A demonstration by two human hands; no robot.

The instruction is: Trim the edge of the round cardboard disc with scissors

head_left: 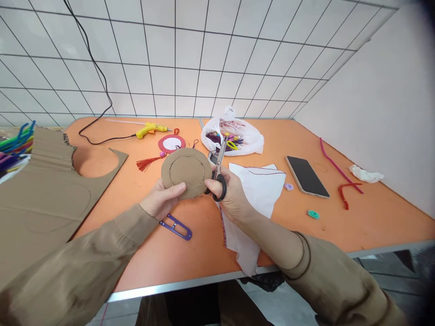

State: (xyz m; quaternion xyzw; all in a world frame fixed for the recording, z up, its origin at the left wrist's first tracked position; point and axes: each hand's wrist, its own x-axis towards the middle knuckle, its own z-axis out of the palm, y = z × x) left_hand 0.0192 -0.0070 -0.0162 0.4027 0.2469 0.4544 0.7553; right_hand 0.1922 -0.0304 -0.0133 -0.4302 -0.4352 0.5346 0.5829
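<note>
My left hand grips the lower left edge of a round cardboard disc, its thumb lying on the face. A smaller circle is drawn on the disc. My right hand is closed round the black handles of a pair of scissors, whose blades point up and away. Its thumb also meets the disc's right edge. Under my right hand lies a white cloth with dark red edging. A purple plastic piece rests on the table just below the disc.
On the orange table are a yellow glue gun, a red-rimmed ring with a tassel, a white bag of threads and a phone. Large cut cardboard covers the left side. Red pipe cleaners lie right.
</note>
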